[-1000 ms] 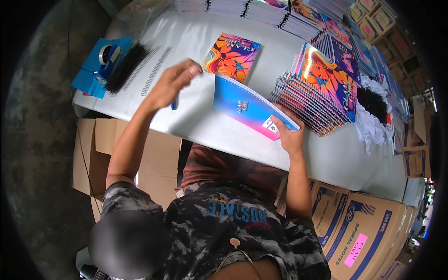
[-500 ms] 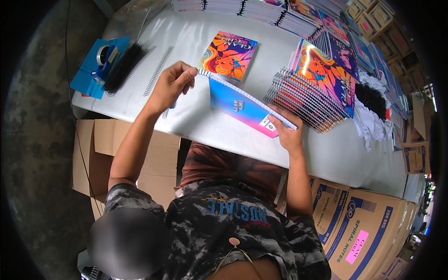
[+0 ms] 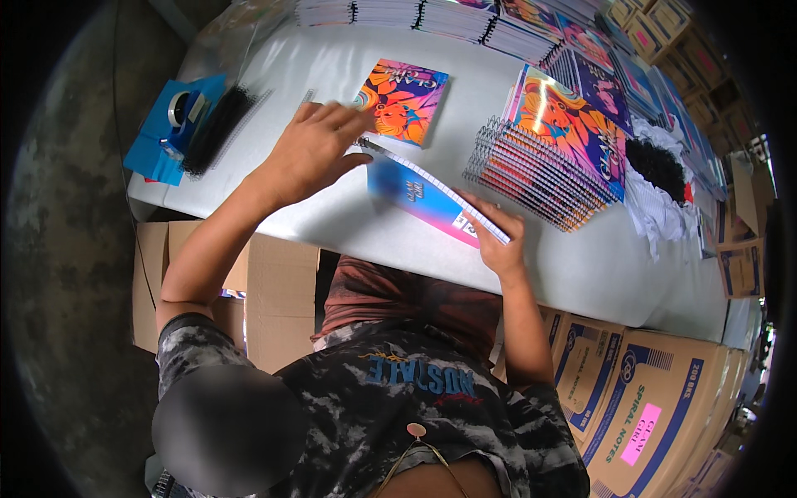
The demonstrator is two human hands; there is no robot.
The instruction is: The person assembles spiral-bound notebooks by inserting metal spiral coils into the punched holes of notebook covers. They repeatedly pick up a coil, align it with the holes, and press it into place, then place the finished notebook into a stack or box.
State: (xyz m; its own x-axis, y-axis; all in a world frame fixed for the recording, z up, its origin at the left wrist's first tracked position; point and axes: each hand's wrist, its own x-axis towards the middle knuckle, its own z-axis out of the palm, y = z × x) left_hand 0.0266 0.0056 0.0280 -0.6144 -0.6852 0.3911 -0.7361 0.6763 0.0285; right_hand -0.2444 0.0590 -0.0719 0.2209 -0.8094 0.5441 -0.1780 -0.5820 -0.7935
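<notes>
A notebook with a blue-to-pink cover is tilted above the near part of the table, its punched edge turned upward. My right hand grips its right end, thumb on the cover and fingers behind. At the other end, a dark bit of spiral wire shows at the punched edge. My left hand is beside that wire end, fingers stretched out and thumb apart; its fingertips are smeared by motion. Just beyond lies a notepad with a colourful illustrated cover.
Spiral-bound notebooks are stacked on the right, beside a white cloth. More book stacks line the far edge. At left are a blue tape dispenser and a bundle of black coils. Cartons stand below right.
My left hand has gone from a pinch at the wire end to outstretched fingers, moving right over it. My right hand keeps the notebook, which has shifted slightly left.
</notes>
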